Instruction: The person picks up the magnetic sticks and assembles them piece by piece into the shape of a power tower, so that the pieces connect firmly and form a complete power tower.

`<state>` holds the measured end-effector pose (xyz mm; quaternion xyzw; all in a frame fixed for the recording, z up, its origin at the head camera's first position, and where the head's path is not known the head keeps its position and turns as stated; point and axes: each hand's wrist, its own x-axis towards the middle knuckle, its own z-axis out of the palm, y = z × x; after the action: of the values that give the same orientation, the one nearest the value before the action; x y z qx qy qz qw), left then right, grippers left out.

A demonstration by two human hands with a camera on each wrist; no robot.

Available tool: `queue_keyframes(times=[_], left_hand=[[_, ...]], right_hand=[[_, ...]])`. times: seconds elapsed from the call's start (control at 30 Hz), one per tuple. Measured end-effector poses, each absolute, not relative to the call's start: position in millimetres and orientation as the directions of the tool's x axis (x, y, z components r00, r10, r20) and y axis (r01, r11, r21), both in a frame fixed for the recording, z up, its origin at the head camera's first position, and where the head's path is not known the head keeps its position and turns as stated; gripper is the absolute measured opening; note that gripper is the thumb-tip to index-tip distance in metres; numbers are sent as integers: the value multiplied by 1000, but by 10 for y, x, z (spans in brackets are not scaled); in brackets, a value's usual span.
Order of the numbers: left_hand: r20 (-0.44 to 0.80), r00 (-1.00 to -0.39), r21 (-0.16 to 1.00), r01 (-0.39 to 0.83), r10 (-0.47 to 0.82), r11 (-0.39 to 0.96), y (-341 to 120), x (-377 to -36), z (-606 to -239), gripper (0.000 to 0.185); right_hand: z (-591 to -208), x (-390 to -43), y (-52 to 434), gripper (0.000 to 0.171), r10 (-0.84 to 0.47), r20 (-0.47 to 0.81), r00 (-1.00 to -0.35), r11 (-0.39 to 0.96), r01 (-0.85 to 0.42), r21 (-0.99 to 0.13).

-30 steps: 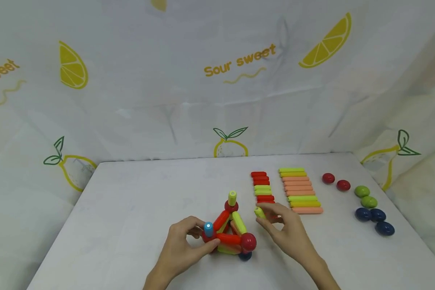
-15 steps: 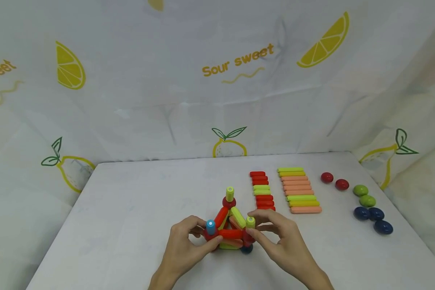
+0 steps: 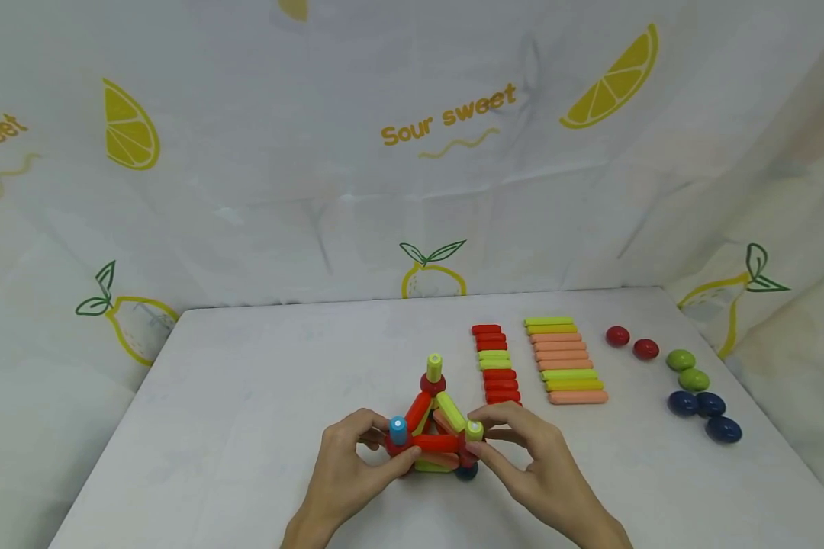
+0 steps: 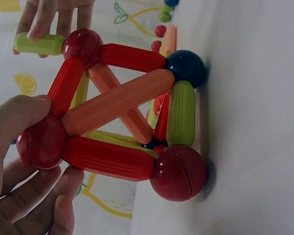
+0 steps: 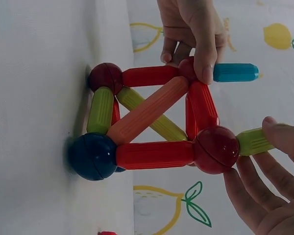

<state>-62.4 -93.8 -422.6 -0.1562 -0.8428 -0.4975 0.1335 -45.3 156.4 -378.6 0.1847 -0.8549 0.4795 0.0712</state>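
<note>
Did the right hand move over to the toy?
Yes. The right hand moved left, away from the row of red and green sticks, and now holds a green stick on the structure.

The rod-and-ball frame (image 3: 434, 433) stood on the table (image 3: 261, 396) near its front edge. The left hand (image 3: 350, 457) lay against the frame's left side, the right hand (image 3: 532, 457) against its right. Behind and right of the frame lay two rows of rods (image 3: 542, 362) — farther right, loose balls (image 3: 687, 381). A curtain (image 3: 316, 175) hung behind the table.
</note>
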Motion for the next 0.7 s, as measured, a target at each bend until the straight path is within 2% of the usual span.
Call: queue_keyframes(times=[0.13, 0.23, 0.4, 0.5, 0.6, 0.7], left_hand=[[383, -913, 798, 404, 140, 448, -940, -627, -4230, 28], [387, -910, 796, 412, 151, 442, -943, -630, -4233, 27], [385, -909, 799, 414, 158, 436, -949, -636, -4234, 26], [386, -908, 799, 417, 161, 434, -957, -638, -4229, 26], [380, -910, 802, 413, 165, 431, -961, -639, -4229, 26], [370, -913, 808, 407, 171, 426, -960, -635, -4234, 26]], right_hand=[[-3776, -464, 1664, 35, -237, 343, -909, 501, -417, -759], [-3761, -555, 1869, 34, -159, 392, -906, 556, -410, -723], [-3813, -992, 2442, 28, 18, 468, -883, 678, -333, -655], [-3924, -1340, 2815, 32, 33, 497, -867, 768, -296, -568], [-4047, -1639, 3129, 38, 11, 425, -905, 848, -217, -484], [-4142, -1840, 3352, 45, 22, 242, -970, 901, -86, -426]])
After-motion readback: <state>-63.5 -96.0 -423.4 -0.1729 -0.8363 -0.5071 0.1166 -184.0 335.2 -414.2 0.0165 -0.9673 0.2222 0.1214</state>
